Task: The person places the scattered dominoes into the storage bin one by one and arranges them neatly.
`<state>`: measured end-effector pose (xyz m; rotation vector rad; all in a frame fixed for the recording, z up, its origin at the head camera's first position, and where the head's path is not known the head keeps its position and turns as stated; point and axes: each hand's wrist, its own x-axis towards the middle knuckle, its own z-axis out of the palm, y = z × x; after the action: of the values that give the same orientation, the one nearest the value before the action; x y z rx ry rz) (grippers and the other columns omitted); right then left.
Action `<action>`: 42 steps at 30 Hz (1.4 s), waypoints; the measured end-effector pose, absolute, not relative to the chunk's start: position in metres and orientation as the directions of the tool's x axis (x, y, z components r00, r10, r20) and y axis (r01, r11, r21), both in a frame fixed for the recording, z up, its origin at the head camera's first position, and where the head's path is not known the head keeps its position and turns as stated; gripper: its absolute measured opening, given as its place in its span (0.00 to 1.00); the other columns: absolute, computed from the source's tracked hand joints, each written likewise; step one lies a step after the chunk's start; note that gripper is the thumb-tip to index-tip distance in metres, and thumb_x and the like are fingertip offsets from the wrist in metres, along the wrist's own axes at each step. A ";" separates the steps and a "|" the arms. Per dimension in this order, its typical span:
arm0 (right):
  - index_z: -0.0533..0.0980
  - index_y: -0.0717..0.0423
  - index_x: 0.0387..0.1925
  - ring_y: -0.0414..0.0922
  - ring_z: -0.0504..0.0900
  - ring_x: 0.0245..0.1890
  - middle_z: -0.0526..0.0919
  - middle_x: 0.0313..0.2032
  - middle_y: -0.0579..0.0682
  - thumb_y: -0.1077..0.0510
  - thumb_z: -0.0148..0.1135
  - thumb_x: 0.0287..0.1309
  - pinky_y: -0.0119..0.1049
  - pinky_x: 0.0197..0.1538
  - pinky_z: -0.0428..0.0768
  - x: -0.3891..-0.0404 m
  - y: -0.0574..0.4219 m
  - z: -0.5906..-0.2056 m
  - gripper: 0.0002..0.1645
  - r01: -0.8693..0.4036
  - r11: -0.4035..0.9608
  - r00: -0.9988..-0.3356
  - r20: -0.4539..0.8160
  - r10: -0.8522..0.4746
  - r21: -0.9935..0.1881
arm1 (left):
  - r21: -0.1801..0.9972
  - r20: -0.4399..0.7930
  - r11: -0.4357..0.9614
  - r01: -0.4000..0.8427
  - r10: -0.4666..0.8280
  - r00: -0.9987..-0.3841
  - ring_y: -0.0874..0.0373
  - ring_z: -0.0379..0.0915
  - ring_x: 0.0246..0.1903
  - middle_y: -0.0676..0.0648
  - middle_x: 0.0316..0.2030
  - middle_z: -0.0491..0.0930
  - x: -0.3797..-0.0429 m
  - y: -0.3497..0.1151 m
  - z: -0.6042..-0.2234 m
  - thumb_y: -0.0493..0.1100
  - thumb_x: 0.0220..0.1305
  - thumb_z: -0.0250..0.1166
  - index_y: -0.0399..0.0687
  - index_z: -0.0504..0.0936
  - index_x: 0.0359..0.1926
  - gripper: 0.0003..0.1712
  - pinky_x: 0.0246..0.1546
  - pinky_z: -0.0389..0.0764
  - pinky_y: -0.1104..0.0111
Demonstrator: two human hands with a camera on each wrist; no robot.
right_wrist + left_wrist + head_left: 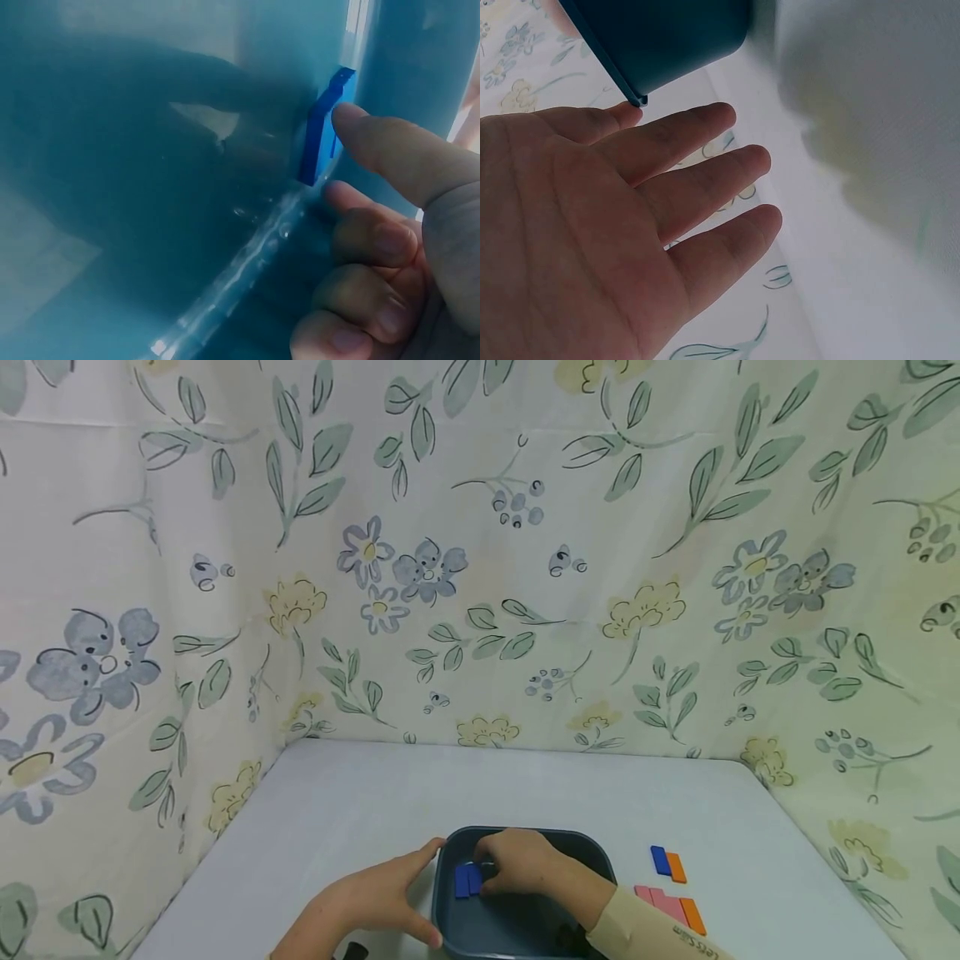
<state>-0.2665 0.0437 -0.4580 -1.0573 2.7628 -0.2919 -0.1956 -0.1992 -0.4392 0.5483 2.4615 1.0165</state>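
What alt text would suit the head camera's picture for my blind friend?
A person's right hand reaches into a dark tray, up against small blue blocks, while the left hand spreads along the tray's left side. To the right on a white table lie a blue piece, two orange pieces and some pink pieces; floral cloth hangs behind.

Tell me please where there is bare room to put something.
The table is bare between the tray and the patterned cloth, left of the left hand, and right of the loose blocks. Crowded: right of the tray, by those blocks and the right sleeve; inside it, around the blue blocks and right hand.
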 end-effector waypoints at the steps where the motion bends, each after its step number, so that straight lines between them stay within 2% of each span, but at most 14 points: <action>1: 0.84 0.43 0.47 0.33 0.75 0.27 0.80 0.30 0.34 0.42 0.78 0.47 0.33 0.32 0.78 -0.266 0.044 -0.458 0.24 -0.640 0.729 -0.734 -0.088 -0.674 -0.242 | 0.727 -0.228 0.658 0.196 0.501 -0.835 0.41 0.54 0.72 0.41 0.75 0.56 -0.196 -0.199 -0.439 0.59 0.44 0.82 0.49 0.52 0.79 0.68 0.66 0.61 0.38; 10: 0.83 0.44 0.50 0.33 0.73 0.24 0.78 0.26 0.33 0.39 0.76 0.49 0.31 0.30 0.76 -0.262 0.058 -0.450 0.27 -0.641 0.719 -0.727 -0.088 -0.681 -0.270 | 0.719 -0.230 0.665 0.201 0.501 -0.834 0.42 0.54 0.73 0.41 0.75 0.56 -0.197 -0.198 -0.439 0.58 0.43 0.82 0.48 0.52 0.79 0.68 0.67 0.61 0.39; 18: 0.82 0.48 0.50 0.34 0.70 0.21 0.73 0.21 0.35 0.43 0.75 0.53 0.31 0.23 0.70 -0.257 0.084 -0.434 0.25 -0.603 0.661 -0.722 -0.047 -0.690 -0.447 | 0.726 -0.226 0.660 0.193 0.494 -0.839 0.42 0.53 0.73 0.42 0.76 0.56 -0.197 -0.199 -0.440 0.57 0.42 0.83 0.50 0.52 0.79 0.69 0.67 0.60 0.39; 26: 0.81 0.53 0.52 0.35 0.68 0.19 0.71 0.19 0.38 0.44 0.73 0.57 0.30 0.23 0.65 -0.258 0.102 -0.421 0.26 -0.554 0.602 -0.719 -0.034 -0.694 -0.575 | 0.730 -0.228 0.658 0.184 0.489 -0.842 0.40 0.53 0.73 0.42 0.75 0.56 -0.196 -0.197 -0.439 0.57 0.43 0.83 0.50 0.52 0.79 0.69 0.66 0.60 0.37; 42: 0.79 0.54 0.54 0.36 0.67 0.19 0.69 0.20 0.40 0.46 0.69 0.62 0.30 0.26 0.69 -0.252 0.128 -0.415 0.23 -0.478 0.532 -0.756 0.020 -0.654 -0.699 | 0.732 -0.236 0.659 0.172 0.483 -0.843 0.40 0.51 0.73 0.42 0.76 0.54 -0.197 -0.196 -0.440 0.56 0.42 0.84 0.50 0.51 0.79 0.70 0.66 0.59 0.37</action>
<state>-0.2516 0.1276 -0.4152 -0.9528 2.5274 -1.0410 -0.1968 -0.1965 -0.4397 0.5139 2.4637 1.0260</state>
